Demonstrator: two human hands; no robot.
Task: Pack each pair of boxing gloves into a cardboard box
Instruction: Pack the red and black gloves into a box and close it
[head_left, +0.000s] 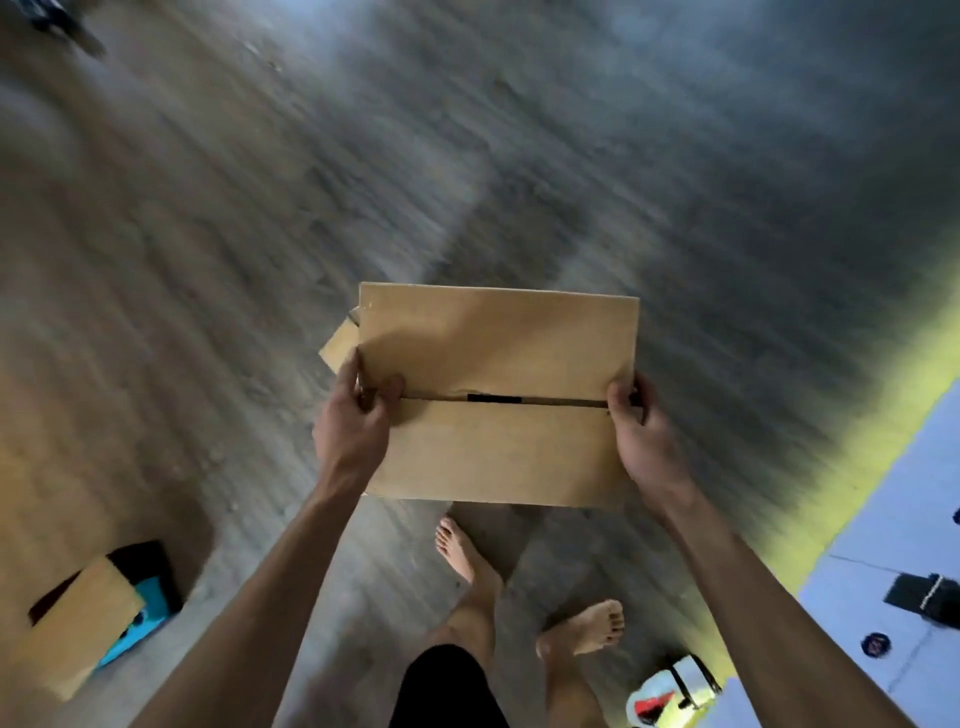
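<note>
From my remote view, I see the cardboard box (498, 364) in the middle of the frame, held in the air above the wooden floor (208, 249), not resting on anything. The left hand (353, 423) grips its left end and the right hand (641, 434) grips its right end. On each side the fingers (350, 376) are curled round the edge and the thumb lies on top near the seam, so both hands are closed on the box. The two top flaps are folded together, and I see no tape over the seam, only a short dark strip at its middle. I cannot see inside, so I only judge that this box is filled and being carried. A small side flap (340, 345) sticks out at the upper left corner. The long axis of the box runs from left to right across the frame and the seam goes the same way. The closed top faces up toward the camera. In the lower left a second box (78, 631) lies on the floor with something blue (150, 597) beside its flap; whether that is a glove I cannot tell. At the lower edge, right of centre, a white and red object (660, 693) lies by the pale mat (883, 525), perhaps a glove not yet packed. I think the task is partly done.
</note>
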